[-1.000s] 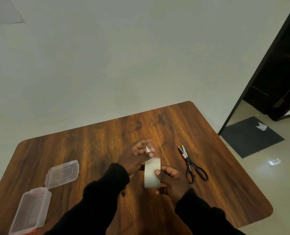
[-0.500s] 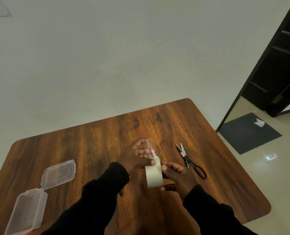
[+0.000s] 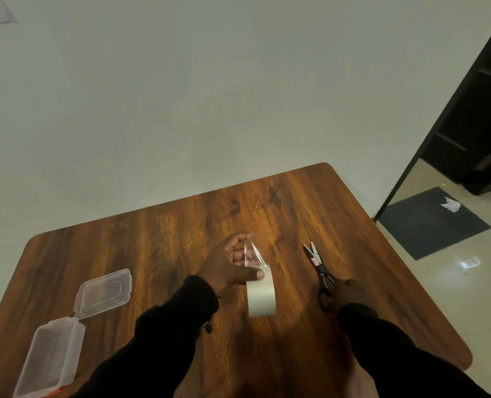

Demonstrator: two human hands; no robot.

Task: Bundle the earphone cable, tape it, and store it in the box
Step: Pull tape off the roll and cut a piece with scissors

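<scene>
The tabletop (image 3: 167, 234) is brown wood and carries everything I need within reach. At the near left lies the clear plastic box (image 3: 49, 360) with its lid (image 3: 103, 291) thrown open toward the far side, so I judge it is ready to receive the bundle later.

In the middle I hold the roll of tape (image 3: 261, 294) with my left hand (image 3: 227, 268). My thumb presses on the top of the roll, and my other fingers pinch the free end of the clear tape strip (image 3: 253, 254) and keep it pulled up toward the far side. I hold it stretched like this so that a blade can pass under it.

My right hand (image 3: 347, 294) lies over the handles of the black scissors (image 3: 319, 265), which rest at the right with the blades pointing away from me and a little apart. Whether my fingers are already closed in the loops I cannot tell, because the back of the hand hides them.

The earphone cable I cannot see clearly; only a small dark piece (image 3: 208, 328) hangs below my left sleeve, perhaps part of it.
</scene>
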